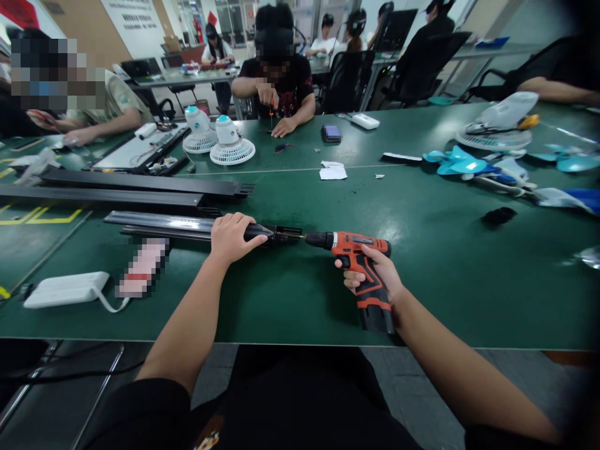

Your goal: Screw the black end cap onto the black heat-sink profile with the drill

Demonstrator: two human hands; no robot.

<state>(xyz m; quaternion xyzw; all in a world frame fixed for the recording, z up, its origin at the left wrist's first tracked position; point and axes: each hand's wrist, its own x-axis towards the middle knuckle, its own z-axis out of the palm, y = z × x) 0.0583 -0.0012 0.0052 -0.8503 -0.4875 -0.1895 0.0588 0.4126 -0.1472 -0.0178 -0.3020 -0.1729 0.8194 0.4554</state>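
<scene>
My right hand [372, 272] is wrapped round the handle of an orange and black cordless drill [360, 242], which points left. The drill's bit meets the slotted right end of a long black housing [173, 223] lying on the table. My left hand [237, 239] is closed over that housing near its right end, with the thumb stretched along it. Whether the bit sits in a screw is too small to tell.
Other long black strips [117, 195] lie behind on the left. A white power bank [68, 289] is cabled to a phone [144, 269]. White fans [229, 142] stand farther back, blue fan blades [457, 162] lie right. A co-worker [276, 81] sits opposite.
</scene>
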